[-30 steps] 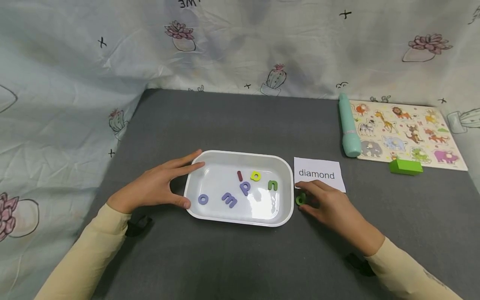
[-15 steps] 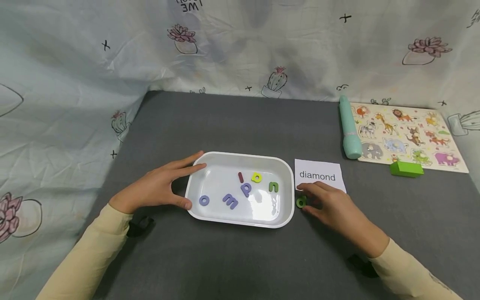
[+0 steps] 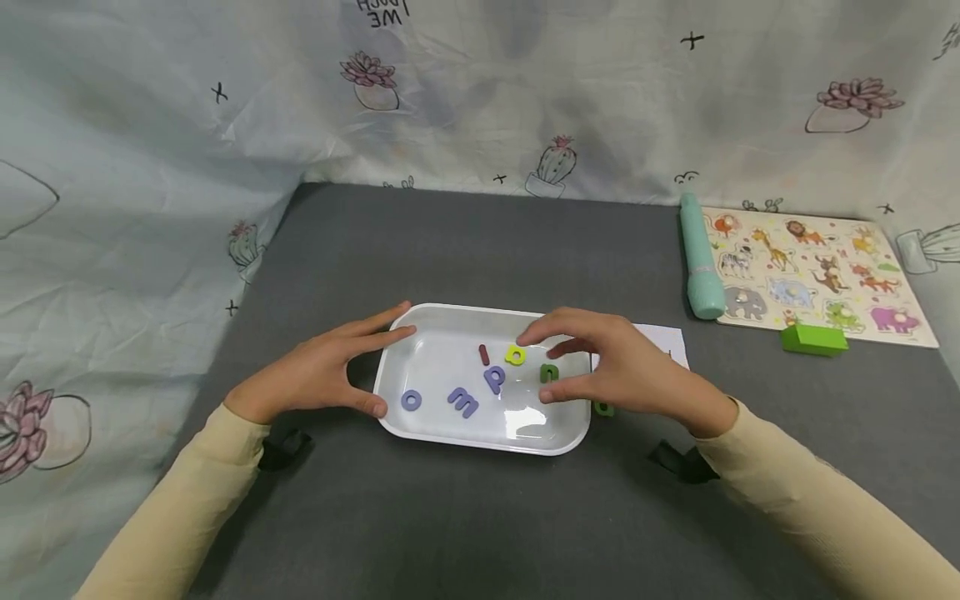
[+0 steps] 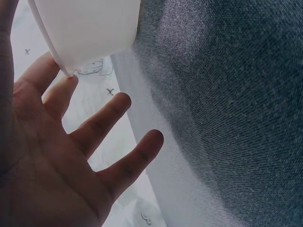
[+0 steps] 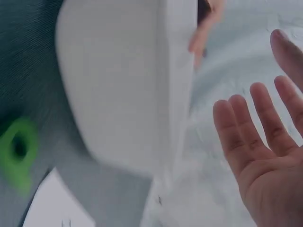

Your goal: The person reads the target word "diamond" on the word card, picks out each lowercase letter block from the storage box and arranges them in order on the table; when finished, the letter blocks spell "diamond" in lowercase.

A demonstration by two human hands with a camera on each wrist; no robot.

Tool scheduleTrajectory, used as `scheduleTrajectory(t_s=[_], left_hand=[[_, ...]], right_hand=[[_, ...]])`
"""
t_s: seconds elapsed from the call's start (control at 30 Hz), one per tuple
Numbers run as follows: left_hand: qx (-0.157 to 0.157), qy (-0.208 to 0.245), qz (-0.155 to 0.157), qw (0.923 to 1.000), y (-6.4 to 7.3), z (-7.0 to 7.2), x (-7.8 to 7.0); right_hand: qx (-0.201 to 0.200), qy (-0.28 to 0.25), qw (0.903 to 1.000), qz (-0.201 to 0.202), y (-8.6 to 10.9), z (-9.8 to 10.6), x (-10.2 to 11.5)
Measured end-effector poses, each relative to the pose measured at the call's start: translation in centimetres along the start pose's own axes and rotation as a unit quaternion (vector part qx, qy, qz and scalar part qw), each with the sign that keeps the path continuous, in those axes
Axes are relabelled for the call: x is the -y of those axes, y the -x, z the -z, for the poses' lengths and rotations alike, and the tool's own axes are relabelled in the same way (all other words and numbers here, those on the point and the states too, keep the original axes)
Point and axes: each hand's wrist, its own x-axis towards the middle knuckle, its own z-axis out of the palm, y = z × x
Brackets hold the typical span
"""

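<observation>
left hand (image 3: 315, 371) steadies the tray (image 3: 420, 421) rim, loose grip; right hand (image 3: 607, 367) hovers spread wide over the tray's right edge, holding nothing

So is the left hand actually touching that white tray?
Touching. In the left wrist view the left hand's fingertips meet the white tray's rim; the head view shows its thumb against the tray's near corner.

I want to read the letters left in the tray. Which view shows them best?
The head view: the letters lie face up inside the tray. Both wrist views show only the tray's outer wall, no letters inside.
</observation>
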Motion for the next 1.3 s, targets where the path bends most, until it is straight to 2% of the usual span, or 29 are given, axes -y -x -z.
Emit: scheduleTrajectory(t_s=[0.13, 0.23, 0.3, 0.43, 0.57, 0.83, 1.1, 1.3], left_hand=[[0.003, 0.003, -0.001, 1.0000, -0.3, -0.3, 0.1], [0.004, 0.010, -0.001, 0.9999, -0.4, -0.3, 0.0], [0.004, 0.012, -0.001, 0.9999, -0.4, -0.4, 0.0], [0.002, 0.012, 0.003, 0.9999, -0.3, -0.3, -0.1], [0.000, 0.010, 0.000, 0.9999, -0.3, -0.3, -0.3], [-0.005, 0.012, -0.004, 0.9999, -0.3, -0.1, -0.4], [-0.008, 0.009, -0.001, 0.9999, 0.0, 0.0, -0.3], [-0.008, 0.012, -0.008, 0.9999, 0.2, -0.3, 0.0]], right_hand=[[0.036, -0.079, 0.9958, -0.030, -3.2, -1.7, -1.2], [0.055, -0.116, 0.9900, -0.059, -4.8, -2.9, -2.2], [0.068, -0.120, 0.9874, -0.078, -5.6, -3.6, -2.8], [0.091, -0.054, 0.9922, -0.066, -6.6, -5.0, -3.8], [0.085, 0.023, 0.9961, -0.012, -7.2, -5.9, -4.5], [0.068, 0.130, 0.9881, 0.046, -7.8, -6.4, -5.0], [0.038, 0.159, 0.9831, 0.082, -8.3, -7.3, -5.0], [0.025, 0.153, 0.9863, 0.057, -8.3, -7.5, -4.7]])
